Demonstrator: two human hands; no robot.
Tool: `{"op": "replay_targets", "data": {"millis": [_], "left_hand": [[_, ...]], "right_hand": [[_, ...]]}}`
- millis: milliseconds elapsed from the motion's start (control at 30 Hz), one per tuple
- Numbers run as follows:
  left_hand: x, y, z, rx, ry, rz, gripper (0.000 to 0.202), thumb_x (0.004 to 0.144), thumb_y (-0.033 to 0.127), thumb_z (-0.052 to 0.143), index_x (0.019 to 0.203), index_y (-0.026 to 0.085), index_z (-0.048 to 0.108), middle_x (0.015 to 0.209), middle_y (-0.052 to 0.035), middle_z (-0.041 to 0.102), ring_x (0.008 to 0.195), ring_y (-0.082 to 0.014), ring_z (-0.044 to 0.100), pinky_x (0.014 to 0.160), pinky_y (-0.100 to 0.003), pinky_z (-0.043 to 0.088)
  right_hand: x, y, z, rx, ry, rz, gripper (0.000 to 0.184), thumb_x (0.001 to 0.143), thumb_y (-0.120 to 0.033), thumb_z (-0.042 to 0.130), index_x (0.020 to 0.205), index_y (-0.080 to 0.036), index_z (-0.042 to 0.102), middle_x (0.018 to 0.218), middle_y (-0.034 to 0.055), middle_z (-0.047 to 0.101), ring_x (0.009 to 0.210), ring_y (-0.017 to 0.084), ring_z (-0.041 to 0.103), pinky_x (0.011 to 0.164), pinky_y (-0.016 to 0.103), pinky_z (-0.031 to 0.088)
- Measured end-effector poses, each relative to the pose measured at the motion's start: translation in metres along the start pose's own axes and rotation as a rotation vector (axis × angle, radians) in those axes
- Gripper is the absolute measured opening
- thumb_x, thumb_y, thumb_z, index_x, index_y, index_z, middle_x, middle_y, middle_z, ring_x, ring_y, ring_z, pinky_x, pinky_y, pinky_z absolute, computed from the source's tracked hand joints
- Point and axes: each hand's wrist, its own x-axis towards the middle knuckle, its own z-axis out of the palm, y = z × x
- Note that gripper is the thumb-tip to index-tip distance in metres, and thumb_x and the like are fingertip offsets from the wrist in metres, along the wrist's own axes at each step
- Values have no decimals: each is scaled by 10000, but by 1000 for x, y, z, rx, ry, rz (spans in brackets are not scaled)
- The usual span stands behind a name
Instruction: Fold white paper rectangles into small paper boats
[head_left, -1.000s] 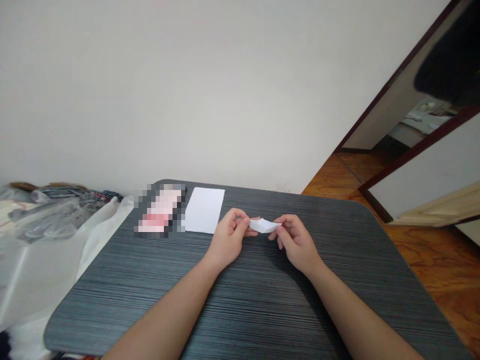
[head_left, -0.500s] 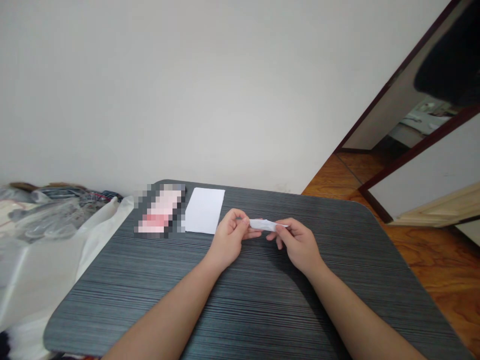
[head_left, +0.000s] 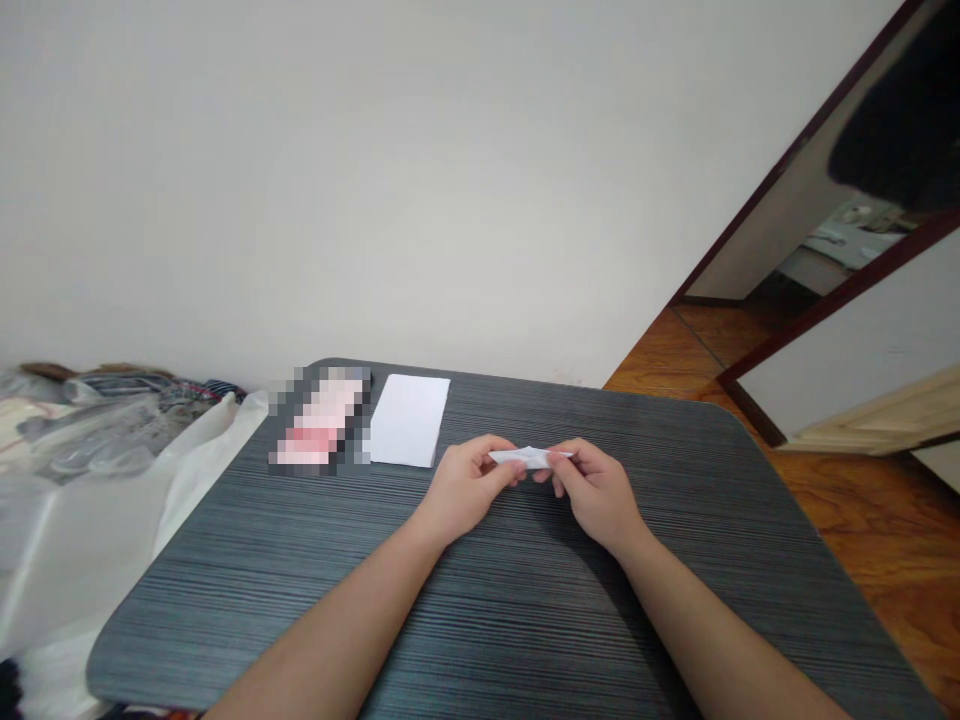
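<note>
A small folded white paper (head_left: 531, 458), long and narrow with creases, is held between my two hands above the dark table (head_left: 480, 600). My left hand (head_left: 472, 485) pinches its left end, thumb on the near side and fingers behind. At the other end, my right hand (head_left: 596, 485) grips it between thumb and fingers, with some fingertips showing below. A flat stack of white paper (head_left: 409, 420) lies on the table beyond my left hand, apart from it.
To the left of the white stack is a blurred-out pinkish rectangular item (head_left: 322, 415). Plastic-wrapped bundles (head_left: 112, 440) lie beyond the table's left edge. A pale wall (head_left: 450, 180) stands behind the table, and wooden floor (head_left: 862, 530) shows at right.
My left hand has shifted slightly right along the folded paper, its thumb now farther in, and the hands are closer together. My right hand has hardly moved.
</note>
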Motion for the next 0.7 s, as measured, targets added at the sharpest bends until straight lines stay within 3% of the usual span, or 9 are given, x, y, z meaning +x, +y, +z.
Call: {"op": "replay_targets", "data": {"millis": [233,367,467,700], "left_hand": [[1,2,0,-71,-3,-22,187,801,324,572,845,143,594,701,-46,678,675,-153,649,658,-268,500],[2,2,0,-79,6,-16,182,800,325,575,831,146,588,702,-44,677,661,-149,645,653,-268,503],[2,2,0,-80,-6,-8,189,801,332,571,825,146,592,717,-49,677,658,-148,642,653,-272,506],[3,0,2,-69,1,-26,206,793,344,578,836,143,587,680,-46,669,613,-145,632,607,-262,499]], "right_hand": [[1,2,4,133,-3,67,197,863,-356,512,831,-170,568,632,15,641,431,97,471,427,223,363],[2,3,3,216,-108,133,204,832,-360,551,906,-170,558,595,-13,599,378,77,416,369,204,308],[2,4,1,154,-186,170,183,820,-337,570,848,-158,591,564,-14,582,386,73,412,374,198,302],[2,9,2,89,-170,170,245,844,-358,539,728,-152,605,522,-5,574,417,82,440,408,201,324]]}}
